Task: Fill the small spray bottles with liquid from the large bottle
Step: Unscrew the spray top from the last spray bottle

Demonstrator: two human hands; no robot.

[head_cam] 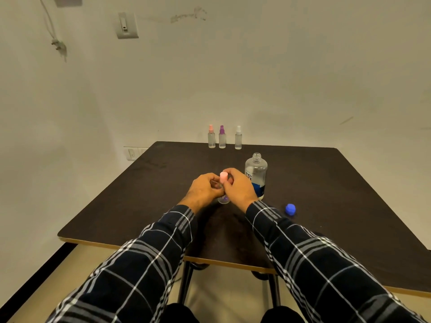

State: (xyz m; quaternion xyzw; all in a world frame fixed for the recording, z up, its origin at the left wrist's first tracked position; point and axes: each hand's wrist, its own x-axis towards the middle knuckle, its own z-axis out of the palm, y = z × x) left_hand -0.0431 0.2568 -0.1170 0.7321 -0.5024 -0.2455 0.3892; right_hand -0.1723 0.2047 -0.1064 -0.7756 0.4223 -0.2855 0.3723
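Currently in hand: the left hand point(205, 188) and right hand point(238, 186) meet over one small clear plastic spray bottle point(223, 201), which stands near the middle of the dark brown square table point(326, 183).
Left hand: fingers curled round the bottle's body, holding it upright.
Right hand: thumb and fingertips pinch the pink spray top point(223, 177), which sits on the neck.
Step, as I judge it: twisting that top. Whether it is coming off before filling or going on after, I cannot tell.
Large bottle: the big clear plastic bottle with a blue label point(256, 173) stands uncapped, just beside the right hand; its liquid level is unclear.
Next move calls for: a steady left grip while the top turns. If the top comes off, the large bottle's mouth must then be lined up carefully over the narrow neck for the pour.
Count, small spray bottles: four. One is held; three stand in a row at the far edge, a pink-topped one point(211, 138), a purple-topped one point(222, 137) and a white-topped one point(238, 138).
Count, large bottles: one.
Count, loose caps: one round blue plastic cap point(290, 209), on the table right of the large bottle.
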